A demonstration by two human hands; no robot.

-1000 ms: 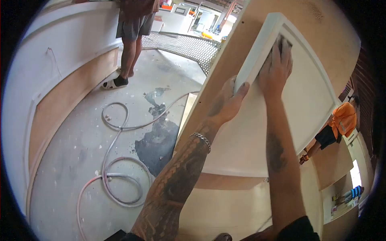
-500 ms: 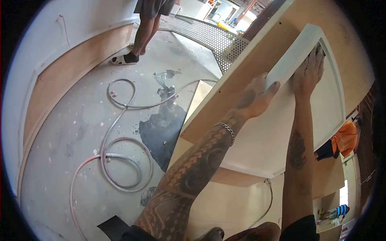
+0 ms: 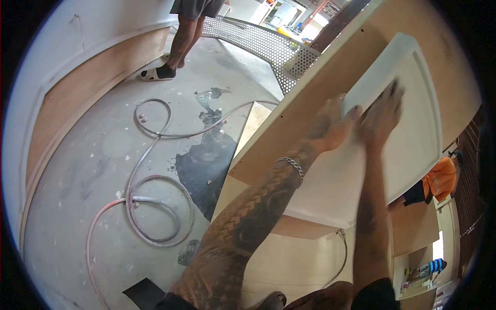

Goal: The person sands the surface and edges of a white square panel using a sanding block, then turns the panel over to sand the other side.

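Note:
A white curved panel (image 3: 330,191) with a raised rim leans at a slant in front of me, against a brown board. My left hand (image 3: 333,121) grips its near left rim, thumb on top and fingers over the side. Pressed to the panel's inner face, just right of that rim, is my right hand (image 3: 381,116), slightly blurred, with fingers stretched together. A thin dark edge shows beneath its fingers; it looks like sandpaper, mostly hidden by the hand.
A looped hose (image 3: 155,240) lies on the grey floor (image 3: 77,206), near a dark patch. A black sheet (image 3: 144,293) sits low at left. A person's legs (image 3: 186,46) stand by the curved wall at the back. Perforated metal (image 3: 248,39) lies beyond; a person in orange (image 3: 440,177) is at right.
My right hand has slid down and left along the panel, from its upper corner toward my left hand. My left hand stays on the rim.

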